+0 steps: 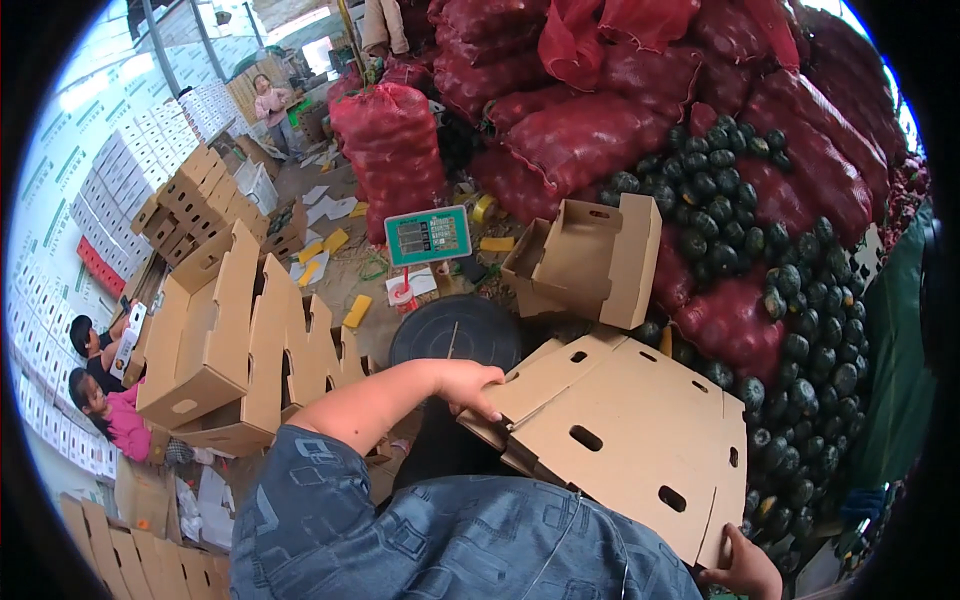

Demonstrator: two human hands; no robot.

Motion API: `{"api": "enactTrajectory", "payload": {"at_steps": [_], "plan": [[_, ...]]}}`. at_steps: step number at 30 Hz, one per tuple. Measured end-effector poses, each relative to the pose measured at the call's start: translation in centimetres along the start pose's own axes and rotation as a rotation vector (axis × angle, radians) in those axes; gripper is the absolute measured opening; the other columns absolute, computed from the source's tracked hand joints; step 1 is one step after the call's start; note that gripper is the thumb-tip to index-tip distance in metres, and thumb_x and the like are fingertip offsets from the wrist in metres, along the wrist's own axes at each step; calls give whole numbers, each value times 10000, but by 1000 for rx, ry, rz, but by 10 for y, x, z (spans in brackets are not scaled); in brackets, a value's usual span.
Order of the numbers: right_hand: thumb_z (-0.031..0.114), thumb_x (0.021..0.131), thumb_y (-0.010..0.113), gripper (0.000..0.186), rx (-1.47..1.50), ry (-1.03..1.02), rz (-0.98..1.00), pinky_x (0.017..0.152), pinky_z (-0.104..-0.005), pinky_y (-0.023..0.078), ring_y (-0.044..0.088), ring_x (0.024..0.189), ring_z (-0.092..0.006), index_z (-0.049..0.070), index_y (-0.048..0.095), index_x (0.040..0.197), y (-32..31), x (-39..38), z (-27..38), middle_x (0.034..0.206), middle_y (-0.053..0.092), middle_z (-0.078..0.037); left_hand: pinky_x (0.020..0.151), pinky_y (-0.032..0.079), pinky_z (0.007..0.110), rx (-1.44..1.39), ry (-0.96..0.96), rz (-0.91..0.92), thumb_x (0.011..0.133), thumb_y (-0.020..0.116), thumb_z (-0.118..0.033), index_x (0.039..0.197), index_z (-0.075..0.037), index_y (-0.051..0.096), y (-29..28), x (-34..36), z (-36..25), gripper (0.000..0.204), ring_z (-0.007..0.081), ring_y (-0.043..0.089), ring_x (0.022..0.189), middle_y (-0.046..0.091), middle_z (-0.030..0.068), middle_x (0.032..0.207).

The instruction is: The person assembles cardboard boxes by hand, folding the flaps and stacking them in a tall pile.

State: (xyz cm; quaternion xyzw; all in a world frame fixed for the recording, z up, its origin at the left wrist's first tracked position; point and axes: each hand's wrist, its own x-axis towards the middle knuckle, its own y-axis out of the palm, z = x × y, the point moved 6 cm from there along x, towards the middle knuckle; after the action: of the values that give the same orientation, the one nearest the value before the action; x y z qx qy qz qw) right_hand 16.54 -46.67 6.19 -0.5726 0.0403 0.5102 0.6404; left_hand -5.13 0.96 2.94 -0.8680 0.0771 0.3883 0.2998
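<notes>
A flat brown cardboard box blank (640,430) with oval slots lies tilted across the front of my body, with more cardboard layers under its left edge. My left hand (474,386) is closed on its left edge, fingers over the edge and thumb low on the side. At the near right corner, my right hand (745,568) grips the board with its thumb and fingers. Just beyond the blank stands a folded open carton (590,262). A round dark lid-like disc (455,335) lies beyond my left hand.
Stacked open cartons (200,325) stand at left. Dark green squashes (800,400) are heaped along the right, below red mesh sacks (600,130). A scale display (428,236) stands ahead beside an upright red sack (388,150). People sit at far left (125,415); another person (272,108) stands farther back.
</notes>
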Motion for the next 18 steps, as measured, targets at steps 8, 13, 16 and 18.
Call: {"api": "enactTrajectory", "payload": {"at_steps": [8,13,16,18], "plan": [[274,768,757,522,-21,-24,-214,725,-358,495,628,771,-250,12,597,1190,-47,-10,25,878,658,-176,883,464,365,369,65,-63,795,674,-494,1227,-102,589,-34,11,-16,589,289,603,1043,645,149,1118],[155,892,613,208,50,-121,-645,733,-355,496,640,792,-289,-6,650,1018,-66,2,-30,885,665,-180,758,468,357,167,296,-416,832,670,-412,994,-50,645,-70,19,-26,397,265,614,857,659,111,912],[114,889,586,209,327,-236,-858,762,-370,493,633,844,-331,19,647,1065,-75,8,-80,897,652,-169,708,456,311,-73,626,-771,832,707,-188,888,-55,626,-88,5,-40,165,190,581,778,614,76,805],[88,880,604,105,513,-560,-1026,764,-245,418,531,856,-110,31,594,968,-89,9,-95,926,577,-43,768,437,293,-435,996,-879,854,676,-118,904,-65,588,-93,-7,-51,114,163,541,835,560,40,888]]}}
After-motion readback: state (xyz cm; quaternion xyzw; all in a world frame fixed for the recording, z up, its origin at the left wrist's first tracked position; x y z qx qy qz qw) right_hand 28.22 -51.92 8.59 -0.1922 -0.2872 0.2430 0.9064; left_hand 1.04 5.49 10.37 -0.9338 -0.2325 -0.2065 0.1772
